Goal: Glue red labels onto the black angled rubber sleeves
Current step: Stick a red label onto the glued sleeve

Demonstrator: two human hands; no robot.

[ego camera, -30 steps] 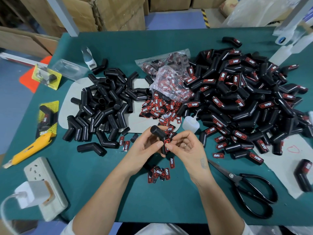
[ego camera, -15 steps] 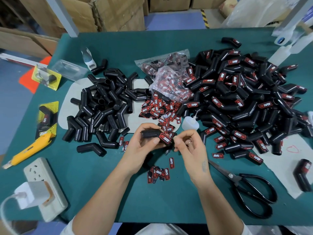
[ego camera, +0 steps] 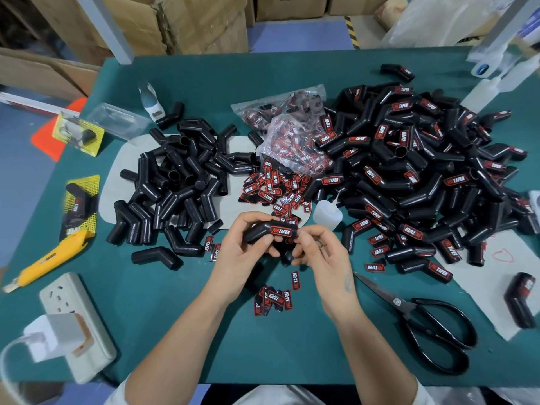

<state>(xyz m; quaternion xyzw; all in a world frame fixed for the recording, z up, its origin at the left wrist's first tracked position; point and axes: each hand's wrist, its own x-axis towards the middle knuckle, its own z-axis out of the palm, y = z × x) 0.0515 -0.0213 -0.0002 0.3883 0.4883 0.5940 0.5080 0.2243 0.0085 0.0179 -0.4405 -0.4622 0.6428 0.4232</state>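
My left hand (ego camera: 241,244) grips a black angled rubber sleeve (ego camera: 260,232) above the green table (ego camera: 292,346). A red label (ego camera: 281,231) lies on the sleeve's upper face. My right hand (ego camera: 318,249) pinches the sleeve's right end with curled fingers. Left of the hands lies a heap of plain black sleeves (ego camera: 175,182). On the right is a large heap of labelled sleeves (ego camera: 415,176). Loose red labels (ego camera: 274,188) are spread behind the hands, and a small cluster of labels (ego camera: 274,298) lies in front of them.
A small glue bottle (ego camera: 325,213) stands just right of the hands. Black scissors (ego camera: 423,325) lie at the front right. A yellow utility knife (ego camera: 49,258) and a power strip (ego camera: 73,320) sit at the front left. Plastic bags of labels (ego camera: 292,135) lie at the back centre.
The sleeve has been turned from upright to lying sideways, label face up. My right hand has come back to pinch the sleeve's right end.
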